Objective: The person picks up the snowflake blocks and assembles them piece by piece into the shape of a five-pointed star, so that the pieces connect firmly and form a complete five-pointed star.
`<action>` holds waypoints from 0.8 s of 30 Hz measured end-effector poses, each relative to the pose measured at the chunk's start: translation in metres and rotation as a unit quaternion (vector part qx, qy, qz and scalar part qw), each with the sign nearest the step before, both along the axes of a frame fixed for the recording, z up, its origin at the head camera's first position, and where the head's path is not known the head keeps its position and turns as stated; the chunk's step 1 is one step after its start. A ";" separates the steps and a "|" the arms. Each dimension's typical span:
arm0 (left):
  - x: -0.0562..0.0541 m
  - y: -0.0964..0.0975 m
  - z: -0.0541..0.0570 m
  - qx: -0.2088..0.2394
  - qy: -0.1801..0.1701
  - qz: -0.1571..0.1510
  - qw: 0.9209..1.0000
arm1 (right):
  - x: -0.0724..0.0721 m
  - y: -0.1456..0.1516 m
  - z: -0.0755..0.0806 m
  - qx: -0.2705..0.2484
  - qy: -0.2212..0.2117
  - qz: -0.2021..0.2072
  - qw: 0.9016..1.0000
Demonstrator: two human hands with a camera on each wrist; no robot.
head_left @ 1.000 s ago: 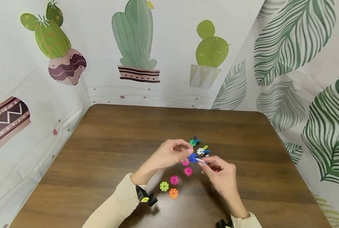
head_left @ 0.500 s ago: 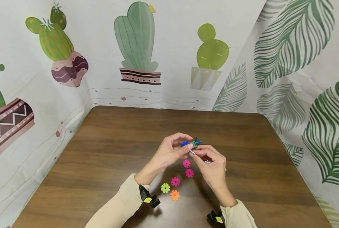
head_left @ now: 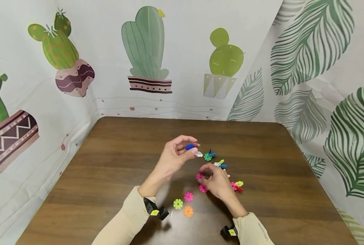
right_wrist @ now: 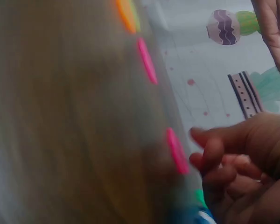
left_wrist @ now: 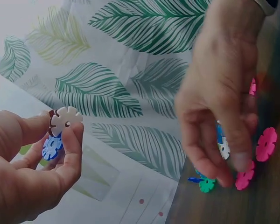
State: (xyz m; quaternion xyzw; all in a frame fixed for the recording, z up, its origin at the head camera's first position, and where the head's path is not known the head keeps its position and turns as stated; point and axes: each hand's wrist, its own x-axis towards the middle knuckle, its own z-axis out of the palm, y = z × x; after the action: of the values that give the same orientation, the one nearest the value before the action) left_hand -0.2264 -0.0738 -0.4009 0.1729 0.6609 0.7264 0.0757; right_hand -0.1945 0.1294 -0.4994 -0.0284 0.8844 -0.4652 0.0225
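Observation:
My left hand (head_left: 178,154) is raised above the table, pinching joined notched plastic discs between thumb and fingers. In the left wrist view these are a white disc (left_wrist: 67,120), a blue disc (left_wrist: 52,148) and a dark red edge behind the white one. My right hand (head_left: 218,182) reaches low over the table with loosely bent fingers, fingertips right by a pink notched disc (head_left: 200,176). Nothing shows between its thumb and fingers in the right wrist view. A second pink disc (head_left: 203,188) lies partly under that hand.
Nearer me lie a third pink disc (head_left: 188,197), a lime disc (head_left: 178,204) and an orange disc (head_left: 188,211). Joined clusters stand on the right: a green-and-blue one (head_left: 208,156), a white-lime-blue one (head_left: 221,164) and a pink-lime-red one (head_left: 237,186). A patterned cloth hangs behind the table.
My left hand has moved back and left with the blue and white discs. The right hand has let go of the white disc and come down toward the pink discs.

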 end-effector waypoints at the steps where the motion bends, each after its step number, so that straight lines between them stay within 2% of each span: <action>1: 0.000 0.000 0.000 0.003 0.001 -0.003 1.000 | -0.001 -0.001 -0.004 0.006 -0.003 0.001 1.000; 9: 0.000 0.000 -0.002 -0.003 0.004 -0.009 1.000 | -0.003 -0.003 -0.015 0.003 0.038 0.000 0.999; 12: -0.002 0.000 -0.001 -0.016 0.016 -0.004 1.000 | -0.007 -0.001 -0.013 -0.035 0.039 0.004 0.999; 14: -0.003 -0.001 -0.001 -0.017 0.027 0.003 0.999 | -0.009 0.004 -0.005 -0.088 0.042 0.003 0.995; 16: -0.004 -0.003 0.001 -0.012 0.037 0.009 0.999 | -0.012 0.009 0.013 -0.143 0.055 -0.004 0.988; 19: -0.003 -0.006 0.005 -0.002 0.052 0.019 0.998 | -0.014 0.017 0.057 -0.207 0.103 -0.013 0.973; 22: 0.004 -0.010 0.014 0.004 0.078 0.023 0.997 | -0.011 0.021 0.104 -0.234 0.172 -0.004 0.957; 24: 0.011 -0.010 0.023 0.002 0.106 0.026 0.994 | -0.005 0.021 0.130 -0.246 0.211 0.007 0.946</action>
State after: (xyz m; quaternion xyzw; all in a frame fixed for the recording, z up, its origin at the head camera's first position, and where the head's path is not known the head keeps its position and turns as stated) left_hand -0.2159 -0.0841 -0.3775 0.2318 0.6679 0.7071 -0.0145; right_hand -0.1992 0.1507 -0.3695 -0.1370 0.7265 -0.6518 -0.1694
